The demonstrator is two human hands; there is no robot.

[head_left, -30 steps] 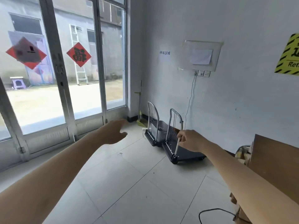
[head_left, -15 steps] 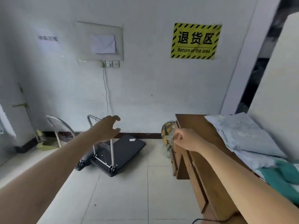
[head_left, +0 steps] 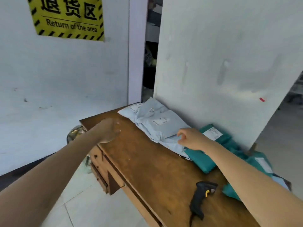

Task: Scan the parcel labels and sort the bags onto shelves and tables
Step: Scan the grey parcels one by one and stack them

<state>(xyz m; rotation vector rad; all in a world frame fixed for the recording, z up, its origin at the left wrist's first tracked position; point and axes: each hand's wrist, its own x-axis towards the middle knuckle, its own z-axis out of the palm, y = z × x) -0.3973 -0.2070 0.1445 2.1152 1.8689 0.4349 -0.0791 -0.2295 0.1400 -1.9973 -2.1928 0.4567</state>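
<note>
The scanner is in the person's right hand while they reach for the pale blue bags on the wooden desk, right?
Not quite. The head view shows the black barcode scanner lying on the wooden desk, held by no one. The right hand is empty and reaches for the pale blue bags.

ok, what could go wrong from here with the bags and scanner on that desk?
The right hand reaches the pale blue bags, which overlap; pulling one may drag others, hiding labels. The scanner lies untouched under the right forearm and could get knocked. Teal bags crowd the desk by the wall.
</note>
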